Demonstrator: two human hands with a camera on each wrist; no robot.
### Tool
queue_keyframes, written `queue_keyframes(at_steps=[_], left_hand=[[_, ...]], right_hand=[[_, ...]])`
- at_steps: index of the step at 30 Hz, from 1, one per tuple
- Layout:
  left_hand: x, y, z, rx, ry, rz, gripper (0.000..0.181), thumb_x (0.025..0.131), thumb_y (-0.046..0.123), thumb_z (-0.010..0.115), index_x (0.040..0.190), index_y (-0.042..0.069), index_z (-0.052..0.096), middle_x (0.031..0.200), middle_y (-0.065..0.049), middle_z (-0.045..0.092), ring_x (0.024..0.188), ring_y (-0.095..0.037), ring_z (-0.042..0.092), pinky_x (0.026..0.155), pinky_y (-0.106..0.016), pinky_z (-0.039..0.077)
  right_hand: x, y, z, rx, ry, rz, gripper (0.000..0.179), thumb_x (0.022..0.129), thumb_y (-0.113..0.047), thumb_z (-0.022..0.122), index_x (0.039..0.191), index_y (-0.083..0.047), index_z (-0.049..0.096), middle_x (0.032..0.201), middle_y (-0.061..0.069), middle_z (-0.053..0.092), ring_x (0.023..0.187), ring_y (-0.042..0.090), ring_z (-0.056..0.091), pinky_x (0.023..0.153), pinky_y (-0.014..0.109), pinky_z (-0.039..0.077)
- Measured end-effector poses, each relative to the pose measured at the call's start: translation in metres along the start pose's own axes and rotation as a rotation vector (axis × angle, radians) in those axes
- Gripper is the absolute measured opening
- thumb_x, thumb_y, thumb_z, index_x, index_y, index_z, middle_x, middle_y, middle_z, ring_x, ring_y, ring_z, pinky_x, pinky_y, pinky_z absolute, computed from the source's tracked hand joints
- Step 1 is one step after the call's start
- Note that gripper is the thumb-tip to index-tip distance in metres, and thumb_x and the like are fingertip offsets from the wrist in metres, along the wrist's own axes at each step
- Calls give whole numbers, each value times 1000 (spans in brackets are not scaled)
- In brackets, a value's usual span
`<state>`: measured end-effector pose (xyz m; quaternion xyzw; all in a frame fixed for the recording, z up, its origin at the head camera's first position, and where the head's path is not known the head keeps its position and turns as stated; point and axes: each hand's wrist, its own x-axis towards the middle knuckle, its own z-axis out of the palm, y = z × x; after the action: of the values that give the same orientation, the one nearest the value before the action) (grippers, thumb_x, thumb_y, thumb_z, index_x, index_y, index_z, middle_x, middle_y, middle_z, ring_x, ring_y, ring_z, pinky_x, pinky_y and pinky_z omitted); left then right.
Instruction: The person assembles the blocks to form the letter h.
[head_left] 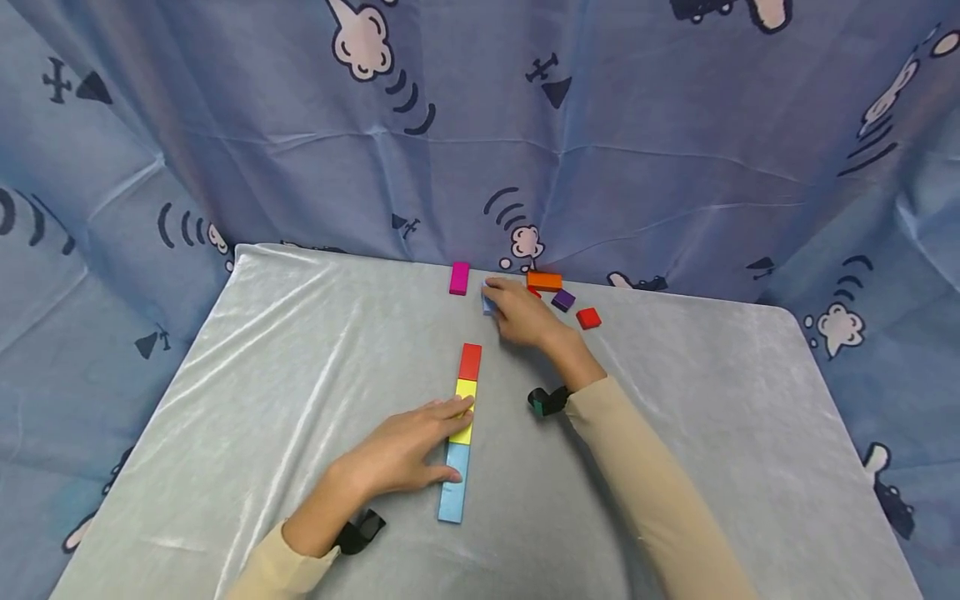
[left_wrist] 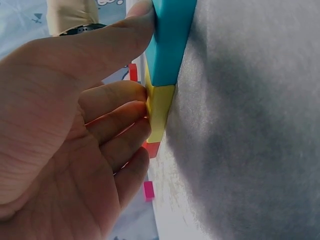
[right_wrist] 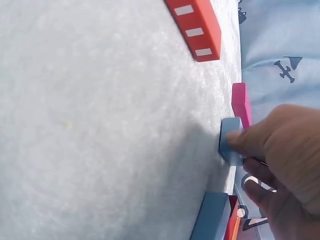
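Red [head_left: 469, 363], yellow [head_left: 466, 389] and light blue [head_left: 453, 502] blocks lie end to end in a row at mid-table. My left hand [head_left: 401, 450] rests against the row's left side, its extended fingers touching the yellow block and its thumb the light blue one. At the back of the table my right hand [head_left: 525, 317] pinches a small blue block [right_wrist: 229, 129]; in the head view the fingers hide most of it. A magenta block [head_left: 459, 278] lies just left of that hand.
Right of the right hand are an orange block [head_left: 544, 282], a dark purple block [head_left: 563, 300] and a red block [head_left: 588, 317]. Another red piece [head_left: 535, 292] is partly hidden. A patterned blue curtain [head_left: 465, 108] hangs behind the table's grey cloth [head_left: 712, 433].
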<state>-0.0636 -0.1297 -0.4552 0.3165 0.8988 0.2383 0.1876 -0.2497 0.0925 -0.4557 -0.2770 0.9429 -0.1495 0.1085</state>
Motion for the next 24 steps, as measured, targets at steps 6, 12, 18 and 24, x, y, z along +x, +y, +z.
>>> queue_keyframes(at_steps=[6, 12, 18, 24], left_hand=[[-1, -1, 0, -1, 2, 1, 78, 91, 35, 85, 156, 7, 52, 171, -4, 41, 158, -23, 41, 131, -42, 36], [-1, -1, 0, 0, 0, -3, 77, 91, 34, 85, 155, 6, 53, 170, -5, 42, 159, -23, 40, 132, -41, 35], [-3, -2, -1, 0, 6, -13, 78, 90, 33, 86, 155, 6, 53, 170, -5, 43, 159, -23, 40, 132, -41, 34], [-1, 0, 0, -5, 13, -3, 79, 89, 33, 87, 155, 6, 53, 170, -5, 43, 158, -23, 41, 132, -42, 34]], right_hand=[[0, -3, -3, -9, 7, 38, 48, 103, -14, 67, 149, -1, 60, 156, 21, 54, 142, 37, 55, 126, 50, 43], [0, -3, 0, 18, 19, 44, 48, 103, -22, 69, 147, -3, 62, 156, 20, 54, 141, 38, 56, 124, 51, 46], [-1, -1, 3, 27, 81, 2, 47, 101, -25, 72, 142, -3, 66, 149, 20, 61, 137, 37, 59, 121, 50, 49], [-10, -3, 1, 83, 57, 9, 50, 100, -27, 73, 144, -4, 65, 151, 18, 60, 139, 34, 59, 122, 49, 49]])
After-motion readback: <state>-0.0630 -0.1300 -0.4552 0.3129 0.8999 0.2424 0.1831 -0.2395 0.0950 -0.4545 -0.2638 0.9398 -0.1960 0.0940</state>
